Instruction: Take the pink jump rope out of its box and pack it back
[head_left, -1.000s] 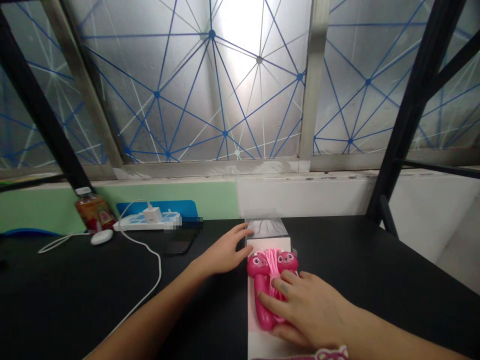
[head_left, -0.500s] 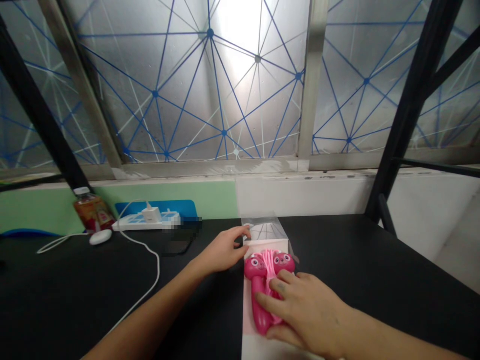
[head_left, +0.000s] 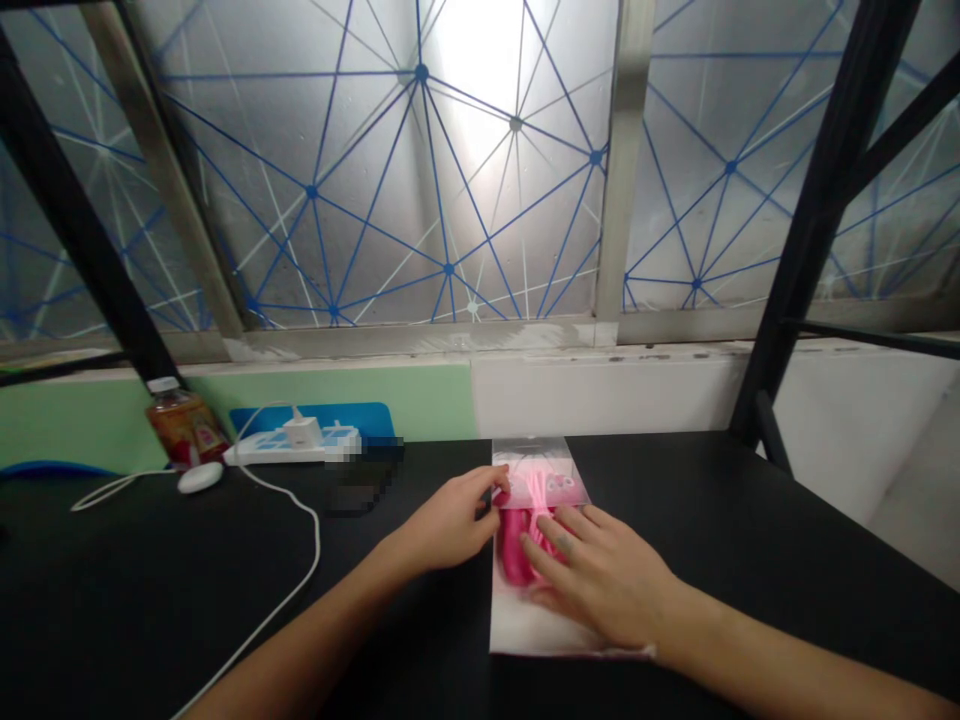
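Observation:
A pink jump rope point(head_left: 516, 550) lies bundled, its cord looped lengthwise between bright pink handles. Its animal-face ends are under the clear front of a plastic bag point(head_left: 529, 447), with a pale sheet point(head_left: 525, 625) beneath the lower part. At the bag's upper left edge, my left hand point(head_left: 457, 518) is closed, index finger and thumb on the plastic. My right hand point(head_left: 600, 570) rests over the right side of the jump rope, fingers spread and stretched forward. It hides most of the right handle.
On the black table point(head_left: 720, 560), a power strip point(head_left: 345, 443) holds a white plug point(head_left: 303, 432) with a long white cable point(head_left: 315, 540). A white oval case point(head_left: 200, 478), a drink bottle point(head_left: 184, 425) and a blurred dark object point(head_left: 365, 480) are nearby. Black posts point(head_left: 802, 220) flank the window.
The jump rope has moved away from me, and its animal faces are now beneath the clear plastic. My right hand has moved forward with it. The pale sheet's near edge has come into view.

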